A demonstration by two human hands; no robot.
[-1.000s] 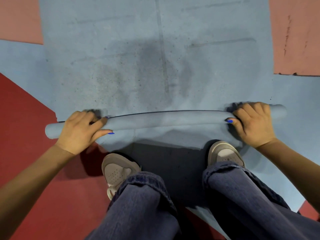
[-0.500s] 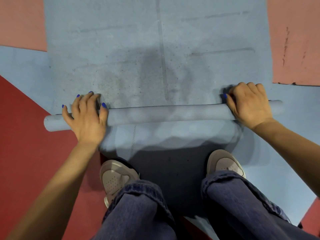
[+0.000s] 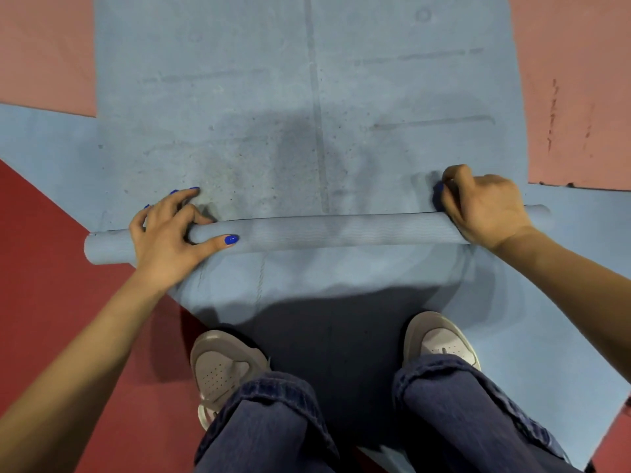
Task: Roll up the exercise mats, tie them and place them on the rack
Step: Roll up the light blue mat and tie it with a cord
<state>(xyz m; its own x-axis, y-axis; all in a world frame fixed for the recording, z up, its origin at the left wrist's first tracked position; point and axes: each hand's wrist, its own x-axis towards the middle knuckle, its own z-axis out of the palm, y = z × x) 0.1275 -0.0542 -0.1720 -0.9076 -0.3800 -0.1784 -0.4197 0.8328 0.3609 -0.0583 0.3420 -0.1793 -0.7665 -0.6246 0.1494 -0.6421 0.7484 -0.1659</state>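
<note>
Toward the roll's (image 3: 334, 232) left end, my left hand (image 3: 167, 233) lies spread over it, fingers wide; toward its right end, my right hand (image 3: 485, 209) curls round it. The roll is thin, with flat mat (image 3: 307, 114) beyond it; I would advance both ends equally, pressing down, to prevent coning.

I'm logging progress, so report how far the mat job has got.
Done: the near end of the blue mat is wound into a thin roll. In hand: the left hand presses on the roll near one end, the right hand grips near the other. Left: most of the mat lies flat ahead, and no tie or rack is in view.
</note>
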